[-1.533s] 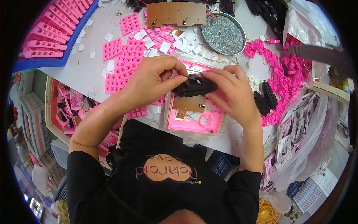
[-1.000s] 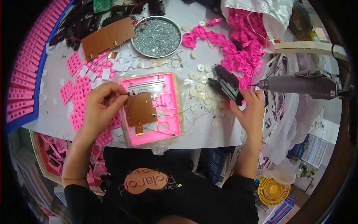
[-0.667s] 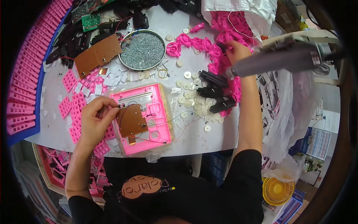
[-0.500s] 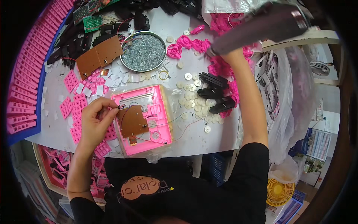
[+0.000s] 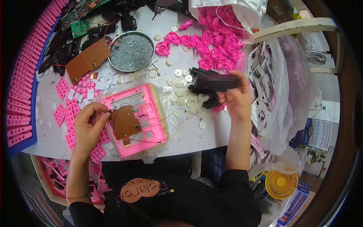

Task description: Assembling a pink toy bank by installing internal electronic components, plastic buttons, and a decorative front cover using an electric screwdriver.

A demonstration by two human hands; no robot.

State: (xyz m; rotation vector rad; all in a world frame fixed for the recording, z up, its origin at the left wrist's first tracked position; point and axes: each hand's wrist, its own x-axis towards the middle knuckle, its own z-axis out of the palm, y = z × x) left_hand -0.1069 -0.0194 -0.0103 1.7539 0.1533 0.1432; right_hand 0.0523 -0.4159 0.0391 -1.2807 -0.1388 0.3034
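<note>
My left hand (image 5: 92, 123) is at the left edge of a pink plastic housing (image 5: 154, 109), thumb and forefinger pinched beside a brown circuit board (image 5: 125, 123) lying in it. What the fingertips hold is too small to make out. Thin wires run from the board across the housing onto the table. To the right, my right hand (image 5: 238, 96) grips an oblong black plastic part (image 5: 217, 82), raised over a few similar black parts (image 5: 211, 102) and scattered white plastic gears (image 5: 183, 99).
A round metal tray (image 5: 151, 56) of small screws stands behind the housing. Pink ring-shaped parts (image 5: 221, 41) spill from a white bag. A dark power screwdriver (image 5: 162, 5) shows at the top edge. Pink button pads (image 5: 70, 119) and paper bits lie left, beside a blue-rimmed crate (image 5: 34, 128).
My right hand has let go of the dark power screwdriver, come nearer and taken hold of a black plastic part. The left hand keeps its pinch at the housing. The whole view has shifted slightly.
</note>
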